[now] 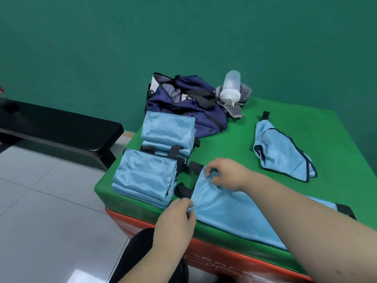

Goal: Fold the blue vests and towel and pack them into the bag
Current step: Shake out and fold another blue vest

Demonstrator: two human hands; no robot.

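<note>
**Left hand (175,219) and right hand (224,173) gripping one end of a spread vest (234,213)**

Nearest the camera, left hand at the front edge of the green surface (224,135), fingers (189,204) curled and pinching the near corner of the pale blue cloth. Right hand just beyond it, fingers (211,170) bent and pinching the same edge further back, the cloth puckered between the two grips. Rest of the spread vest lying flat along the front edge, passing under the right forearm. Black straps (182,189) poking out at its left end.

Just left of the hands, near stack (144,176) of folded blue vests; behind and touching it, far stack (167,129), resting against the bag. Well apart on the right, loose vest (281,152), crumpled, unfolded, dark-trimmed.

At the back of the surface, navy bag (183,107), unzipped and gaping. Inside: grey cloth and a white piece with dark print; nothing blue visible in it. Beside the bag on the right, grey striped towel (244,91), bunched, with a clear bottle (230,86) lying cap-down on it.

Black bench (61,127) off to the left, over pale tiled floor (51,201).
</note>
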